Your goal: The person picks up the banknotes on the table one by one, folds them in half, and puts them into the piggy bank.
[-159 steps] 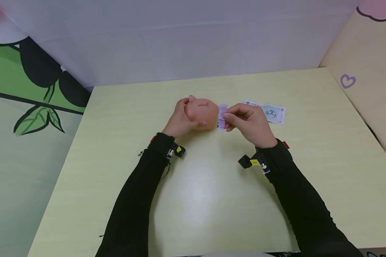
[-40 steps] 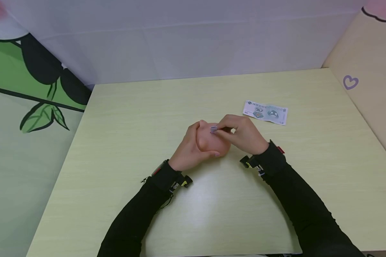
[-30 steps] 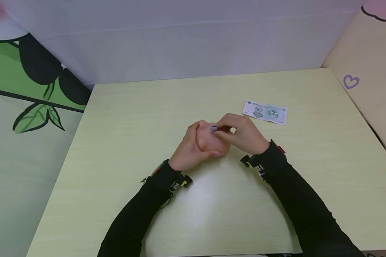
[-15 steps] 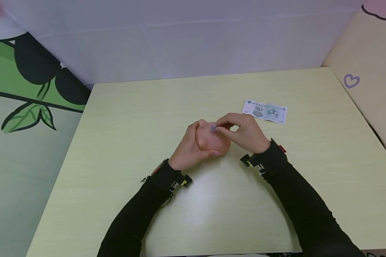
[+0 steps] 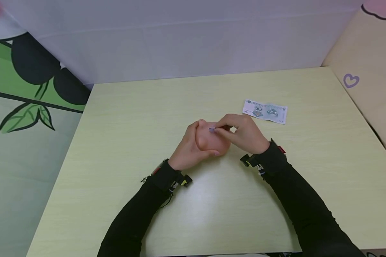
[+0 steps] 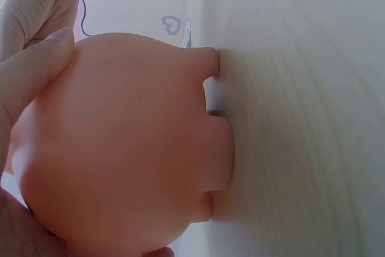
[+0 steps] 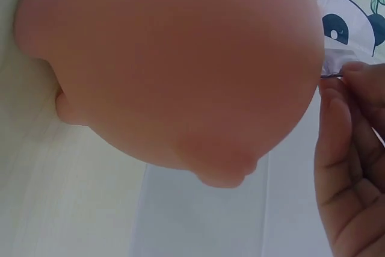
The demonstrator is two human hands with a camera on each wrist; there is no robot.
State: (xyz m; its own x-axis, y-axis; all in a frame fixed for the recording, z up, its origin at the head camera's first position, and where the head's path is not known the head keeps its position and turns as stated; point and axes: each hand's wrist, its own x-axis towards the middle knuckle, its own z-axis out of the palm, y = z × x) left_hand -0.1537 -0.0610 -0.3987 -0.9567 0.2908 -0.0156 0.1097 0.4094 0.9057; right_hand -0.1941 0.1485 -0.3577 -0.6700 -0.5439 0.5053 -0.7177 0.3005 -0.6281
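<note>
piggy bank (image 6: 120,118): smooth, matt, plastic-looking; pinched note (image 5: 211,130): apparently paper; tabletop (image 5: 196,217): wood-grained, softly glossy; sleeves (image 5: 128,217): matt cloth

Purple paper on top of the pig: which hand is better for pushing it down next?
Probably the right hand: it pinches the purple paper right at the top of the pig. The left hand looks less suited, since it is busy gripping the pig's side.

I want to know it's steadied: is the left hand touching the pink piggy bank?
Touching. The left wrist view shows the left hand with its thumb lying against the piggy bank, no gap between.
</note>
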